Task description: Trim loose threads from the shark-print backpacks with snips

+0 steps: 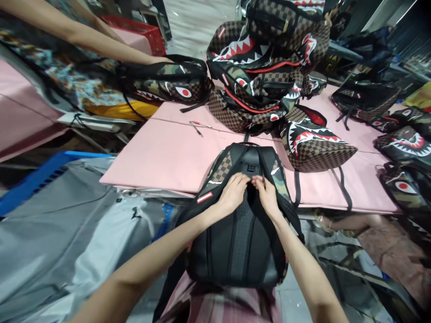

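A black backpack (240, 242) with brown checkered and camouflage side panels leans against the near edge of the pink table, its padded back facing me. Near the top of its back panel are both of my hands, close together but apart. My left hand (235, 192) is closed, fingertips pinched at the upper middle of the panel; what lies between them is too small to name. Just to the right, my right hand (265, 193) is also closed in a pinch beside a shoulder strap, with a thin dark item at its fingers that I cannot make out.
Shark-mouth backpacks (256, 85) are piled at the back of the pink table (161, 157). Snips (197, 128) lie left of them. Another person's arm (84, 36) rests on a camouflage bag (175, 83). A blue crate (30, 179) stands at left; another person's legs show at right.
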`<state>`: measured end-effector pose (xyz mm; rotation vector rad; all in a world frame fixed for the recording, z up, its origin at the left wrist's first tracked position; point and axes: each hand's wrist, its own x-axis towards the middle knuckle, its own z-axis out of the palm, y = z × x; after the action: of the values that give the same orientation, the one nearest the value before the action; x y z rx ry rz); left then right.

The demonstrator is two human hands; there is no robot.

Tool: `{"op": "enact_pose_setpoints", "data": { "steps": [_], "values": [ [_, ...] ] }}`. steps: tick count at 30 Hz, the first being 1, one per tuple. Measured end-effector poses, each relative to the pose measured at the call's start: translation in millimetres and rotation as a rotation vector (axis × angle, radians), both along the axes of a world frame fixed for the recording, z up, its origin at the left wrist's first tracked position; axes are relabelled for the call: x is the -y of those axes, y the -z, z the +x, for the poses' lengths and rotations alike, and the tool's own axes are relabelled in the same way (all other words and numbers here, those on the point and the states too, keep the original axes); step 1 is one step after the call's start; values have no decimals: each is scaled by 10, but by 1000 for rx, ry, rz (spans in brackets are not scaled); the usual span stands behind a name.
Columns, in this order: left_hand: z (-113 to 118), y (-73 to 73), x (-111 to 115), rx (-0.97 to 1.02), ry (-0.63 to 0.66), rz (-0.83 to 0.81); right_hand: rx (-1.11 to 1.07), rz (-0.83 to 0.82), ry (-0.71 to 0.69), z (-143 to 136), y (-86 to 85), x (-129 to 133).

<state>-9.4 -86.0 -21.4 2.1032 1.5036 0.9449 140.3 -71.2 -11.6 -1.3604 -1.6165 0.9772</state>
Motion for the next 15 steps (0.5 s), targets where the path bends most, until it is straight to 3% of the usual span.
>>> {"op": "enact_pose_setpoints", "data": {
  "steps": [3, 7, 11, 15],
  "values": [
    [161, 21, -619, -24, -69, -36, 203, 117, 89, -87, 27, -551],
    [-20, -154, -1080, -57, 17, -141, 668, 271, -84, 267, -98, -936],
    [-149, -334, -1427, -74, 131, -293, 944, 198, -357, 478, -268, -1090],
    [-36, -261, -1649, -85, 133, -385, 1004, 248, -559, 366, -382, -966]
  ]
}}
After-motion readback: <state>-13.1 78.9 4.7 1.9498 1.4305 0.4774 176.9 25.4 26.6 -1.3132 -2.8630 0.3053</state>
